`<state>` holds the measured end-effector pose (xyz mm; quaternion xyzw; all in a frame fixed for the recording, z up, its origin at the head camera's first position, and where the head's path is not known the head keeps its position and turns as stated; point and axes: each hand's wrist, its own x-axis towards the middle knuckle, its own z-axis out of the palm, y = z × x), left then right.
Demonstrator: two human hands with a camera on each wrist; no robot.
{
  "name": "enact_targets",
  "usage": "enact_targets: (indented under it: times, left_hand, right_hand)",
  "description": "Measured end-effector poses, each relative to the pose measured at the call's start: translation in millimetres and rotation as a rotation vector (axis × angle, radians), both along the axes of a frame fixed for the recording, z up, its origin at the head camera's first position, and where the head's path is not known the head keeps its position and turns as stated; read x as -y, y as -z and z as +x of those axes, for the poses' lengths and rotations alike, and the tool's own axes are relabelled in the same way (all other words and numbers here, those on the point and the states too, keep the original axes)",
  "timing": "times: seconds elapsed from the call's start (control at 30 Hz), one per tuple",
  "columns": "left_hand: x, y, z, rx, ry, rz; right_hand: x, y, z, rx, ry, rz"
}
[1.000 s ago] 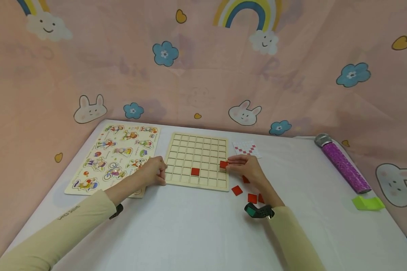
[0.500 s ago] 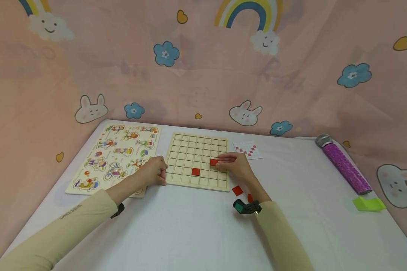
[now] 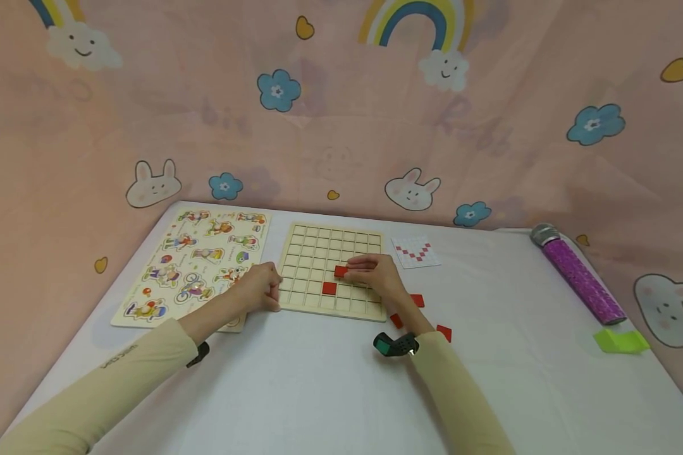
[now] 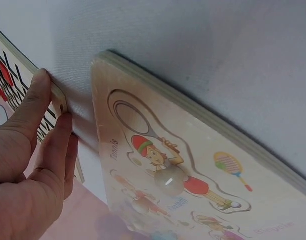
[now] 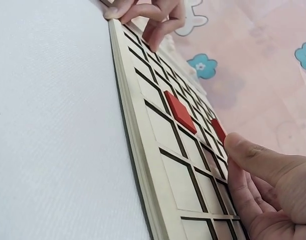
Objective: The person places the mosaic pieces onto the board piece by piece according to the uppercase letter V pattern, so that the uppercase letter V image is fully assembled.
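A wooden grid board (image 3: 307,254) lies on the white table, with a red square tile (image 3: 329,289) in a cell of its second row from the near edge. My left hand (image 3: 256,287) holds the board's near left corner, thumb and fingers at the rim in the left wrist view. Over the middle of the grid, my right hand (image 3: 378,275) pinches another red tile (image 3: 340,272) between thumb and fingers. In the right wrist view this tile (image 5: 218,130) sticks out past the thumb tip, beyond the placed one (image 5: 181,112).
A picture puzzle board (image 3: 205,253) lies left of the grid. To its right are a small pattern card (image 3: 415,253) and several loose red tiles (image 3: 444,333), partly behind the right forearm. A purple glitter microphone (image 3: 583,281) and a green folded piece (image 3: 621,341) lie far right.
My right hand has carried its red tile leftward from the board's right edge to over the middle, uncovering the pattern card. The left hand stays at the corner.
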<state>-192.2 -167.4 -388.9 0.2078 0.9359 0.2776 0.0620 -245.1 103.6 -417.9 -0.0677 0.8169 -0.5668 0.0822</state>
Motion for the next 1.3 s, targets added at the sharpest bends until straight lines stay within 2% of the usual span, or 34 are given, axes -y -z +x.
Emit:
enact_targets:
  times: [0.33,0.8,1.03,1.3]
  left_hand:
    - [0.5,0.3,-0.4,-0.006,0.000,0.001]
    - [-1.0,1.6,3.6,0.015,-0.006,0.001]
    - [-2.3,2.4,2.2,-0.012,0.016,-0.006]
    - [-2.3,2.9,-1.3,-0.009,0.002,-0.022]
  right_hand:
    - [16,0.0,-0.4,-0.020,-0.029,-0.045]
    - [34,6.2,2.6,-0.064,-0.026,0.031]
    - [37,4.8,2.8,-0.053,-0.018,0.033]
    - [36,0.9,-0.4,-0.075,-0.046,0.063]
